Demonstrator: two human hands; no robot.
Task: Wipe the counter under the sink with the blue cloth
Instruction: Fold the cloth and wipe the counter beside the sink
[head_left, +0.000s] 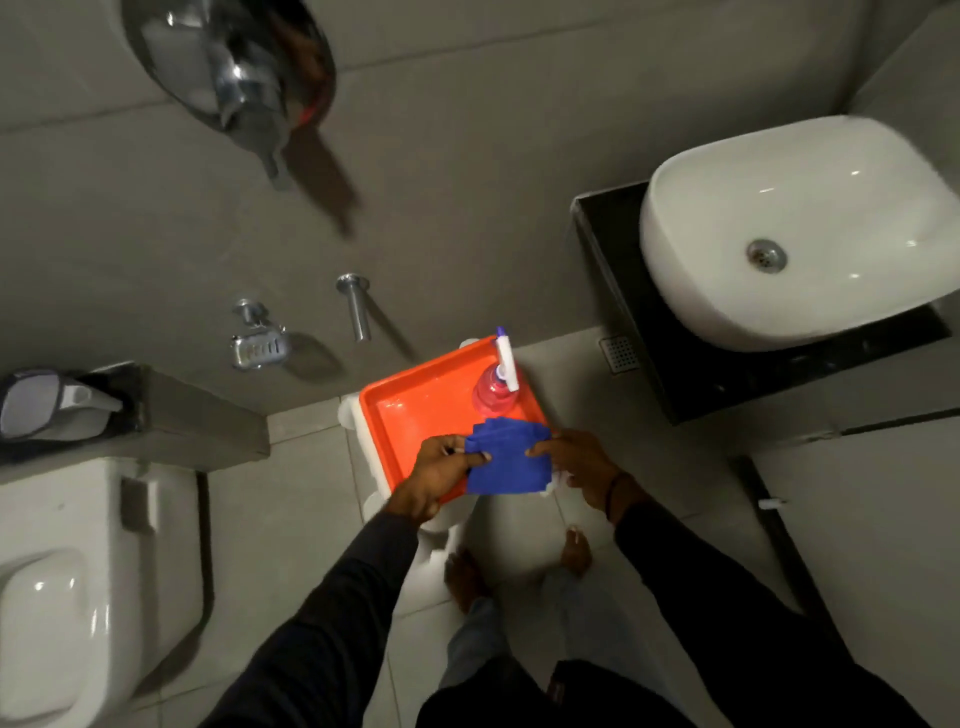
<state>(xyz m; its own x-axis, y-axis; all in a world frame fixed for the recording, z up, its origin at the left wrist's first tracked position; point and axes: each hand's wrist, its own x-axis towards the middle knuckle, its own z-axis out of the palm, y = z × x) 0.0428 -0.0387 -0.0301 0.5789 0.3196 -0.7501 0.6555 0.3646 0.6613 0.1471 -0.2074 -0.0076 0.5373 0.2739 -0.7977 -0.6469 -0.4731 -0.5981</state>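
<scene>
Left hand (441, 470) fingers pinching the blue cloth (511, 460) at its left edge, right hand (574, 460) fingers pinching its right edge, cloth held over the orange tray's (415, 410) near corner, pink spray bottle (496, 387) at the tray's far side, black surface (727, 374) under the white sink (795, 228) well right of the tray, open floor between.

I have a single head-worn view, wide-angle, looking steeply down from standing height. My two sleeved arms enter from the bottom of the frame, meeting near the centre. The wall fills the upper half, bent by the lens. The sink (800, 228) on its dark worktop (623, 291) lies upper right, the toilet (78, 571) lower left, both well below me.
</scene>
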